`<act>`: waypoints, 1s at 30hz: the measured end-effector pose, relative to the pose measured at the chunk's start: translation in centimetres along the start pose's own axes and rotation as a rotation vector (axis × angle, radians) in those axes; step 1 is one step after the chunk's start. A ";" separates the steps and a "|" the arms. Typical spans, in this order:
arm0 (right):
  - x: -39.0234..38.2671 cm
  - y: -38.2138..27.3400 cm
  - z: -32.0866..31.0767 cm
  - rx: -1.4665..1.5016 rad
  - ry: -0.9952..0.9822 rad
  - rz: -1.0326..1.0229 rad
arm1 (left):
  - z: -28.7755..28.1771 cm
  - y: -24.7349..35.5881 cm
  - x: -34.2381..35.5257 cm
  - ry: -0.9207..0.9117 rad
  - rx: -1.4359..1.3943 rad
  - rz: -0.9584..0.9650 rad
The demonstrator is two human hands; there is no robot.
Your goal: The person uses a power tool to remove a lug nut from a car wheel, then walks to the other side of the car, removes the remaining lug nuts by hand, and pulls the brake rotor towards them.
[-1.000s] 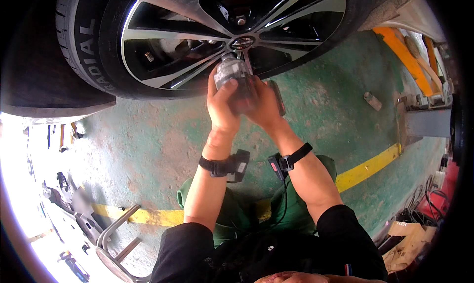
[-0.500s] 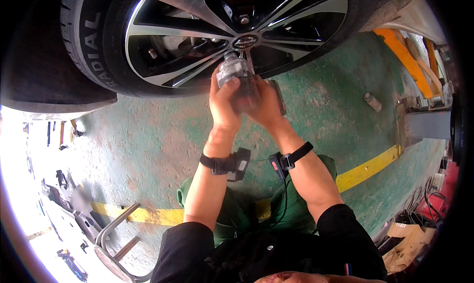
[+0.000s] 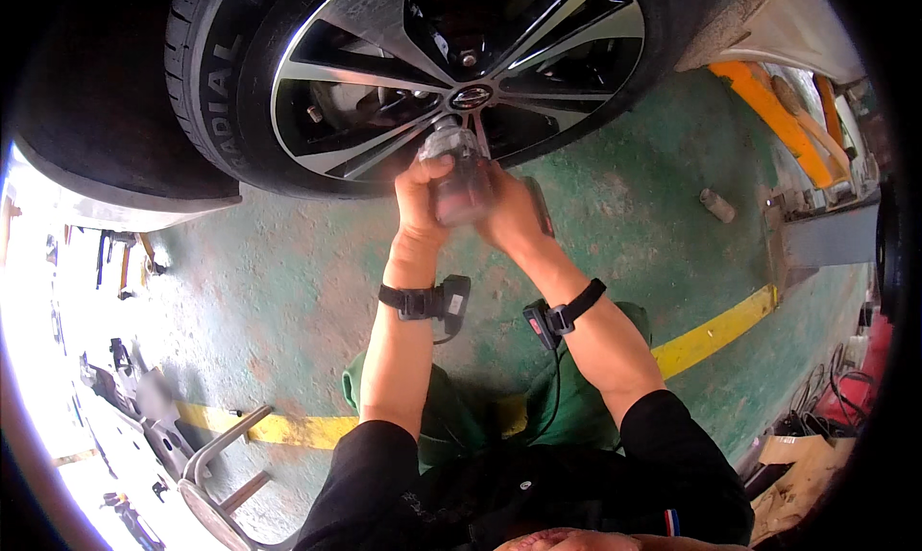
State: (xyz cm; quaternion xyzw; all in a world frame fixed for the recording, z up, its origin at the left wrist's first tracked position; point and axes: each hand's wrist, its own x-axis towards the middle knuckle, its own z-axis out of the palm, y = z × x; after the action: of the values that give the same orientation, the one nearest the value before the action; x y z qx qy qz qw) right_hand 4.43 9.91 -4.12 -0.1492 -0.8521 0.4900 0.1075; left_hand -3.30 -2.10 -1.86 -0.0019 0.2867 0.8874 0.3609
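A cordless impact wrench (image 3: 459,188), slightly blurred, is held between my two hands. My left hand (image 3: 420,200) wraps the side of its body, thumb on top. Closed on the grip side is my right hand (image 3: 509,205), its fingers partly hidden by the tool. The wrench's nose points into the car wheel (image 3: 336,18), just below the hub cap (image 3: 472,97), between the spokes. Whether its socket sits on a nut there I cannot tell. A lug nut (image 3: 468,58) shows in a recess above the cap.
A can-like cylinder (image 3: 716,205) lies on the green floor to the right. Behind it stand an orange metal arm (image 3: 783,119) and a grey post (image 3: 831,239). A metal-framed stool (image 3: 216,465) is at lower left, a cardboard box (image 3: 802,484) at lower right.
The wrench and both hands have shifted slightly left and down in the picture. The wheel appears a little lower, as the view has moved. My grip on the wrench is the same.
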 end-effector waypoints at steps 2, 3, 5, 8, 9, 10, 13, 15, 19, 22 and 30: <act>0.1 1.6 0.1 0.055 -0.025 -0.085 | 0.0 -1.1 0.0 0.071 0.105 0.107; 0.1 2.6 0.3 0.118 -0.034 -0.147 | 0.4 -1.7 -0.2 0.103 0.161 0.156; -0.2 3.4 0.3 0.203 -0.059 -0.219 | 0.9 -2.6 -0.8 0.189 0.301 0.212; -2.1 3.1 0.5 0.202 -0.087 -0.248 | 1.5 -2.7 -2.3 0.211 0.326 0.142; -2.9 3.3 0.6 0.213 -0.058 -0.231 | 1.6 -2.9 -2.6 0.207 0.329 0.122; -3.8 3.5 0.7 0.224 -0.028 -0.214 | 1.6 -3.1 -2.8 0.202 0.331 0.102; -4.2 4.1 -0.7 0.289 0.045 -0.224 | 2.8 -4.3 -2.4 0.166 0.341 0.077; -3.8 4.7 -2.0 0.270 0.075 -0.240 | 3.3 -5.2 -1.3 0.123 0.340 0.090; -1.8 4.1 -4.1 0.032 0.088 -0.118 | 3.6 -5.5 0.7 0.097 0.239 0.052; -0.4 4.4 -5.0 -0.093 0.098 -0.061 | 3.7 -5.7 1.7 0.054 0.161 0.048; 1.6 5.3 -5.5 0.020 0.100 -0.085 | 4.7 -6.2 1.1 0.114 0.194 0.131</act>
State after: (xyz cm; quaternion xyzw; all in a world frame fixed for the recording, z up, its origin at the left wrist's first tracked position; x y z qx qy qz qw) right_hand 5.53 17.40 -5.93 -0.1360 -0.8464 0.4853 0.1722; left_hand 0.81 4.60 -1.33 0.0015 0.3908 0.8756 0.2840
